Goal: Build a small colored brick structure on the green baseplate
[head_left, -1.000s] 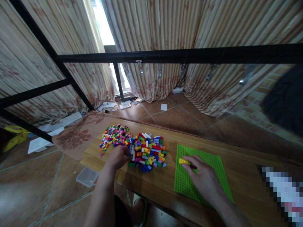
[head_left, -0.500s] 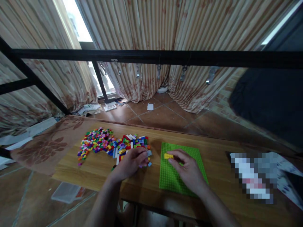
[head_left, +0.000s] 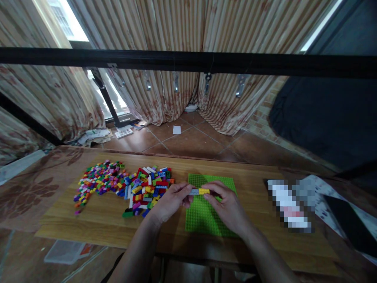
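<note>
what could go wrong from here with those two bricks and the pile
The greyish brick and yellow brick are small and held in the fingers of the left hand and right hand, so either might slip. The left hand is also close beside the pile of larger bricks, so it may knock loose ones across the tabletop.

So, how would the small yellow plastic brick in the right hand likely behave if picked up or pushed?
Probably light: the small yellow plastic brick is pinched in the right hand. Its straight, blocky outline suggests it would slide rather than roll. It's likely stiff, showing no bend beside the grey-blue plastic brick in the left hand.
</note>
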Available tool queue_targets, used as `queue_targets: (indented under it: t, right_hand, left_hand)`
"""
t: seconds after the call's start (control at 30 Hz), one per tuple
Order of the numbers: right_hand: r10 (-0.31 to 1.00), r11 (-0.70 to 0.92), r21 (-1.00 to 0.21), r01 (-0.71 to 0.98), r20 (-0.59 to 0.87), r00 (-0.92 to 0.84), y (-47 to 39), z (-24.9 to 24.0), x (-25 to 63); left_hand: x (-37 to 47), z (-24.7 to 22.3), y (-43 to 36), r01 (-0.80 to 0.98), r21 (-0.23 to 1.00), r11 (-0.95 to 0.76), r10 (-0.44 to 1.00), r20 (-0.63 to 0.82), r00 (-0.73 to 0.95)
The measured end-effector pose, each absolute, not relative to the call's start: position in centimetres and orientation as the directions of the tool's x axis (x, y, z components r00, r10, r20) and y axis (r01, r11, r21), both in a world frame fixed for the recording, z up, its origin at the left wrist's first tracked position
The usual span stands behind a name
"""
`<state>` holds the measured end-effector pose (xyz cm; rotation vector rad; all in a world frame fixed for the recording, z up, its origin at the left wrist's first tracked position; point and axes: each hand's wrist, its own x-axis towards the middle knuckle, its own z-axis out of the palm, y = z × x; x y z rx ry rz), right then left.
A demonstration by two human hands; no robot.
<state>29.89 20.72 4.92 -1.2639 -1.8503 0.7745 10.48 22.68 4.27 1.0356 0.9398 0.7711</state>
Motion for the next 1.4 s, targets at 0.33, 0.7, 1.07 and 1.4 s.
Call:
queue_targets:
  t: [0.33, 0.7, 1.07, 1.4]
  right_hand:
    - [0.957, 0.284, -0.811, 0.511, 0.209, -0.201, 20.6, 5.0, 30.1]
    - [0.952, 0.291, -0.786, 0.545, 0.184, -0.243, 20.5, 4.6, 29.5]
    - [0.953, 0.287, -0.758, 0.586, 0.165, -0.255, 20.3, 4.7, 29.8]
    - [0.961, 0.273, -0.703, 0.657, 0.171, -0.216, 20.7, 3.7, 30.9]
  left_hand:
    - [11.5, 3.9, 22.7, -0.291, 0.837, 0.464, 0.850, -0.328, 0.411]
    - [12.2, 3.6, 22.5, -0.273, 0.824, 0.496, 0.826, -0.352, 0.440]
    - [12.9, 3.4, 22.5, -0.182, 0.876, 0.446, 0.837, -0.336, 0.431]
    - [12.2, 2.9, 23.0, 0.304, 0.927, -0.220, 0.944, 0.124, 0.306]
